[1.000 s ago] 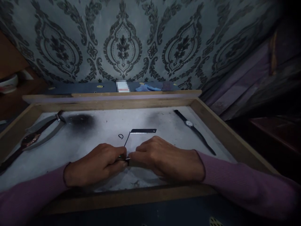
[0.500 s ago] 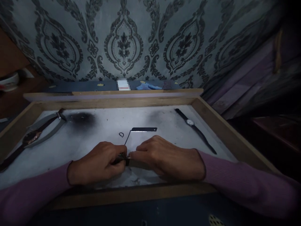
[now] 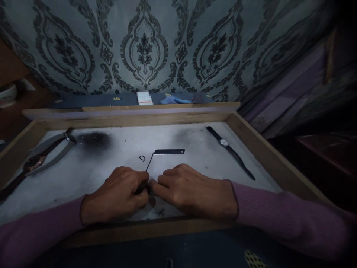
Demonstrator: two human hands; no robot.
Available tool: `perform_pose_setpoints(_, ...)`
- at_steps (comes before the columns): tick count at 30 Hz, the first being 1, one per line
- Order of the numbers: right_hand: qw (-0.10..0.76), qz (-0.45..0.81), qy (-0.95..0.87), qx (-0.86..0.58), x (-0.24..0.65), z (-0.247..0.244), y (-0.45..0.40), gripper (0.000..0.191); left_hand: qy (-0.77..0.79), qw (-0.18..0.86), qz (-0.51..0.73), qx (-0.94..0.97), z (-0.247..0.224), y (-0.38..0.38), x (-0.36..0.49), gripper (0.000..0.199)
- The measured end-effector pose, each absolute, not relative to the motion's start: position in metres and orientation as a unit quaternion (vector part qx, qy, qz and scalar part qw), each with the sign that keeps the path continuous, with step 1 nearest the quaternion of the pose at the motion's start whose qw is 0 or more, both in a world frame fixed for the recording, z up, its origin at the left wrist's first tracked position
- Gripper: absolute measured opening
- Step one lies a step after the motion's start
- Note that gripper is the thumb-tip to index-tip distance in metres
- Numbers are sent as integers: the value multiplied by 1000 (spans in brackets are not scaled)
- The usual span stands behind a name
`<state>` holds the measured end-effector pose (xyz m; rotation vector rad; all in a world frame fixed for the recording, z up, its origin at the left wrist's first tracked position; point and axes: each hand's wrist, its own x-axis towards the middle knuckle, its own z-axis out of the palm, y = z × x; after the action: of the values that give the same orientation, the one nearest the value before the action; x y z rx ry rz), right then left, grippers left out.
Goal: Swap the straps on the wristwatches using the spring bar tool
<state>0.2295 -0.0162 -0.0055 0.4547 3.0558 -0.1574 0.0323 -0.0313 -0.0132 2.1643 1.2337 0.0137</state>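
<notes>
My left hand (image 3: 114, 193) is closed, with a small dark object (image 3: 142, 187) between thumb and curled fingers; most of it is hidden, so its kind does not show. My right hand (image 3: 192, 191) is closed beside it, fingertips bunched against the object's right end. What the right fingers pinch is out of sight. Just beyond the hands lie a thin dark rod (image 3: 150, 162), a flat dark blade (image 3: 169, 152) with a hole at one end, and a small black curled loop (image 3: 142, 158).
A shallow wooden tray (image 3: 134, 120) with a white floor surrounds the work. Inside it, a brown-strapped wristwatch (image 3: 35, 163) lies left and a black-strapped wristwatch (image 3: 224, 143) lies right. Behind the rim are a blue cloth (image 3: 174, 100) and a patterned wall (image 3: 145, 48).
The view has shifted slightly. My right fingertips have moved a little around the dark object, and the shiny part seen between the hands is now hidden. Both hands stay close together.
</notes>
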Motion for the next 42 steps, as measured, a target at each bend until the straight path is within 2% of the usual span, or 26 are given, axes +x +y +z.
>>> perform_pose_setpoints(10,44,-39,985,160,231,1,-13,13,427,348,54,833,-11,-30,27,15)
perform_pose_setpoints(19,8,2,991,131,233,-4,-15,16,417,349,68,837,-15,-31,24,18)
perform_pose_setpoints(29,-3,-14,989,149,231,-5,-14,17,442,377,94,809,-17,-27,25,12)
perform_pose_setpoints(35,-98,-101,960,241,236,-6,-9,28,432,417,137,788,-14,-26,22,14)
perform_pose_setpoints(42,-170,-152,900,371,231,-12,-9,13,427,452,168,765,-5,-24,22,21)
